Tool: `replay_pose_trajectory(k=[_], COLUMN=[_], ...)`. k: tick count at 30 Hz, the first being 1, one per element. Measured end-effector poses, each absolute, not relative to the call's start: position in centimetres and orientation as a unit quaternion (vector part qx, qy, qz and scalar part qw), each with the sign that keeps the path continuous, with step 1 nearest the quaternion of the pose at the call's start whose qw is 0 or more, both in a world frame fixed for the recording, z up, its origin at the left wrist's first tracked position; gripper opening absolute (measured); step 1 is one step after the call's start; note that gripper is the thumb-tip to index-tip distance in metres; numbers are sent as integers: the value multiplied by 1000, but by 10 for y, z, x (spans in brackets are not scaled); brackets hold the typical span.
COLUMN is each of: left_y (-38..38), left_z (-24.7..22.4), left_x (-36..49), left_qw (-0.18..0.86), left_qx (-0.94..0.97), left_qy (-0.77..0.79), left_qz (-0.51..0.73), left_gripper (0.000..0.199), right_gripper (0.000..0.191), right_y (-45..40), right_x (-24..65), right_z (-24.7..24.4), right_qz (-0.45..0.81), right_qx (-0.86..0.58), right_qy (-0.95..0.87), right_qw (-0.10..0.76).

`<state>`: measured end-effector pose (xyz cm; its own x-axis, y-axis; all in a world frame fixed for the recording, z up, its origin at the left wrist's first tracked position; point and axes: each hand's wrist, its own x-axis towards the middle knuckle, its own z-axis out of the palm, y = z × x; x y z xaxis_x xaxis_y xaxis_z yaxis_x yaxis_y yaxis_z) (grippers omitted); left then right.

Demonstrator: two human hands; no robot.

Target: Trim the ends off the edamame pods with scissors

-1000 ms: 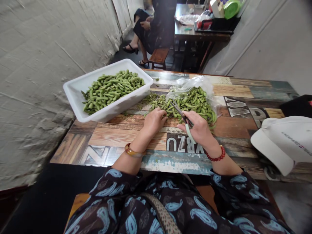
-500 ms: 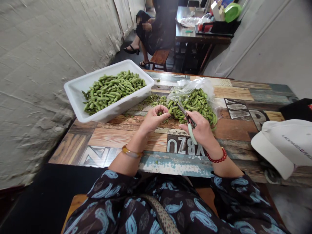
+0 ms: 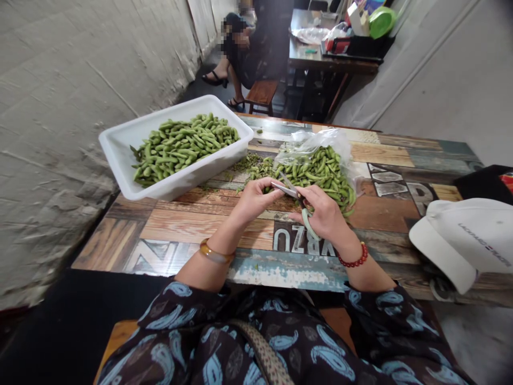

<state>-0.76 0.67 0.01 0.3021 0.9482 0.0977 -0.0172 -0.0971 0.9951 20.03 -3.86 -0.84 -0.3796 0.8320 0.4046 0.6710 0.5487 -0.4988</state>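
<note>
My right hand (image 3: 325, 214) grips a pair of scissors (image 3: 310, 222) with pale green handles, its blades apart and pointing left. The blades reach the fingertips of my left hand (image 3: 256, 199), which is closed in a pinch on an edamame pod, mostly hidden by fingers and blade. Just beyond my right hand lies a heap of edamame pods (image 3: 320, 168), partly inside a clear plastic bag (image 3: 306, 144). Small green trimmings (image 3: 256, 164) are scattered on the table past my left hand. A white plastic tub (image 3: 176, 193) at the left holds many more pods.
The wood-patterned table (image 3: 188, 224) has a wall along its left. A white cap (image 3: 465, 240) lies at the right edge, near a black object (image 3: 484, 184). Beyond the table, a person (image 3: 240, 53) sits by a wooden stool (image 3: 261, 93) and another cluttered table (image 3: 332, 64).
My right hand has turned the scissors leftward, bringing the blades to my left fingertips. The pod that showed there is now mostly covered. The view has shifted slightly.
</note>
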Motion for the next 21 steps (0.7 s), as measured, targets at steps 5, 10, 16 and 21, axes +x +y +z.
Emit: replay_pose_trajectory(k=[5,10,16,21], left_y=[3,5,7,9], left_z=[2,1,-3,-1], left_x=[-6,-6,-7,-7], left_qw=[545,534,496,507], left_qx=[604,616,634,624], left_qy=[387,378,395,405], left_qz=[434,438,442,435], left_gripper=[13,11,10,13], right_gripper=[51,46,45,44], right_y=[-39,-40,-41,-43], right_x=[200,201,202,201], right_z=[-5,-4,-3,-4], right_qz=[126,131,113,114], right_qx=[-457,-459,-473,-482], right_qy=[-825,-824,-829,-825], right_qw=[309,304,276,271])
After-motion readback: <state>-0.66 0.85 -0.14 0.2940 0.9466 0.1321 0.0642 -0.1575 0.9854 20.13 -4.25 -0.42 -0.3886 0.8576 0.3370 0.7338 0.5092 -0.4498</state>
